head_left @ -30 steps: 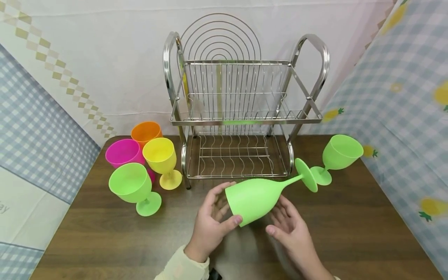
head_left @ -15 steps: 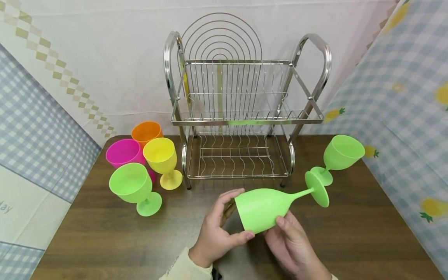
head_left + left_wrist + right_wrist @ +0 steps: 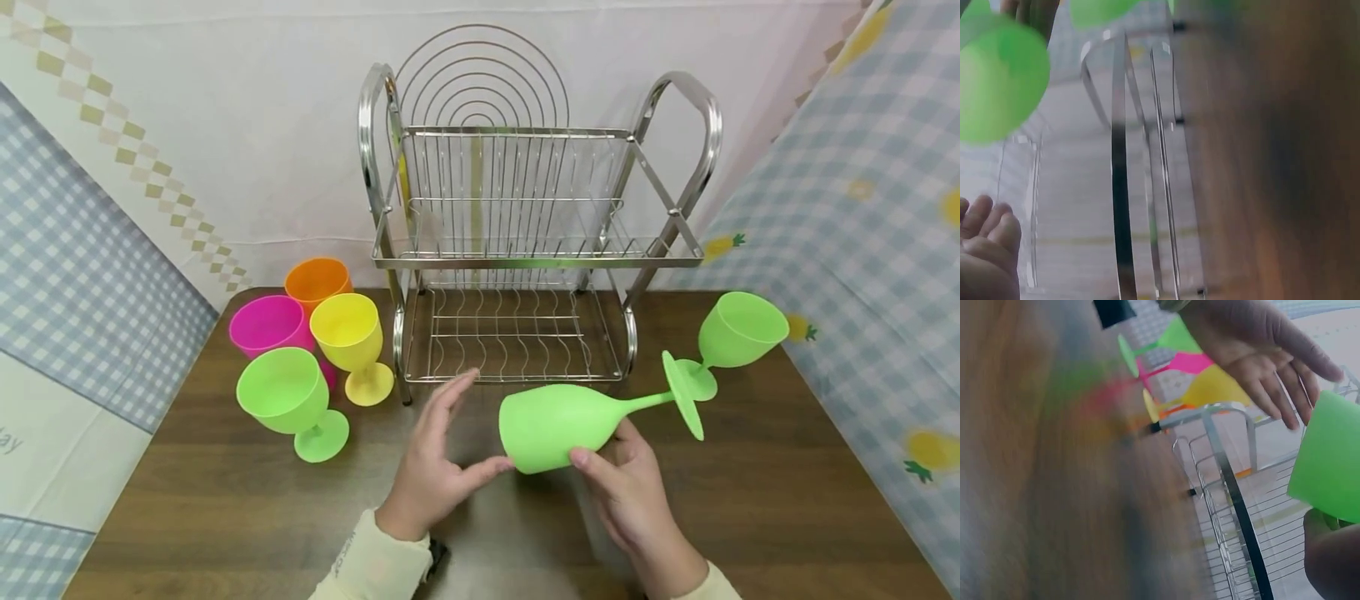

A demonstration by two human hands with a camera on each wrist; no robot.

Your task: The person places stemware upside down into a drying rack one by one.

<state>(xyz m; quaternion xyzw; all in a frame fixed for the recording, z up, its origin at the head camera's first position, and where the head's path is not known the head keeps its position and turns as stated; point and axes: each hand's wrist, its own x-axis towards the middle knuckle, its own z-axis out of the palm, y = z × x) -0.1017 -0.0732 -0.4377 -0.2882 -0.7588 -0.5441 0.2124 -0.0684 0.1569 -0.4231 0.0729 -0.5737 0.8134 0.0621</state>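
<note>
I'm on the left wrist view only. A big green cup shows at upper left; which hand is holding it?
Observer: The right hand grips the green cup by its bowl.
Operator: Which way does its foot point? That part is out of my view.
Observer: To the person's right; the foot shows in the head view.
Operator: And what stands left of the rack?
Observer: Four cups: an orange cup, a pink cup, a yellow cup and another green one.
</note>
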